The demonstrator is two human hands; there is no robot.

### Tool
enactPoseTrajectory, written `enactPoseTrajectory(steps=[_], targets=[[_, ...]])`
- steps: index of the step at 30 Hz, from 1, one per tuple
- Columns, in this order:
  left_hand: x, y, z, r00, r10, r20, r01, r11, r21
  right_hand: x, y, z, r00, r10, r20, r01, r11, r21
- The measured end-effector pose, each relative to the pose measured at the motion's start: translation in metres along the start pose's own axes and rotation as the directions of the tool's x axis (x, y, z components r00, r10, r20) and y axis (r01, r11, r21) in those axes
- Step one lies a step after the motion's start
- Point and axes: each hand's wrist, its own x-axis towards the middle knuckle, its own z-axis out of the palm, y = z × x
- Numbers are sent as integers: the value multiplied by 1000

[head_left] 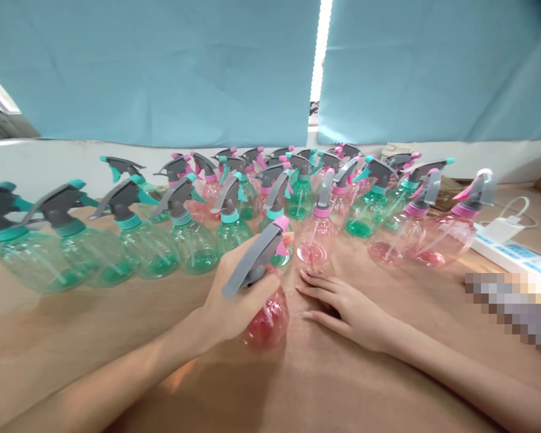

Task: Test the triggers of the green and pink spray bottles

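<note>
My left hand [238,294] is wrapped round the neck of a pink spray bottle [268,322] with a grey trigger head and pink nozzle. The fingers at the far side of the neck are partly hidden. Flat on the table lies my right hand [342,304], fingers spread and holding nothing. Just beyond its fingertips stands another pink spray bottle [316,240]. A green spray bottle [277,231] is partly hidden behind the bottle in my left hand.
Several green spray bottles [151,249] line the left of the brown table [198,385]. More pink and green ones crowd the back. At right are a pink bottle [446,237] and a white power strip [505,246] with a plugged-in charger. A blue curtain [175,72] hangs behind.
</note>
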Motion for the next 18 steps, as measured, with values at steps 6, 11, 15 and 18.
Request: enactPoseTrajectory(steps=[6, 11, 15, 18], targets=[[-1, 0, 3, 1000, -12, -18, 12, 1000, 12, 0, 0, 0, 1000, -8, -18, 8, 1000, 9], [-2, 4, 4, 998, -52, -43, 52, 999, -5, 0, 1, 1, 999, -15, -30, 16, 1000, 23], [0, 7, 2, 999, -42, -26, 42, 999, 0, -1, 3, 2, 999, -22, -44, 24, 999, 38], [2, 6, 1, 1000, -11, 2, 11, 1000, 11, 0, 2, 1, 999, -19, -40, 20, 999, 28]])
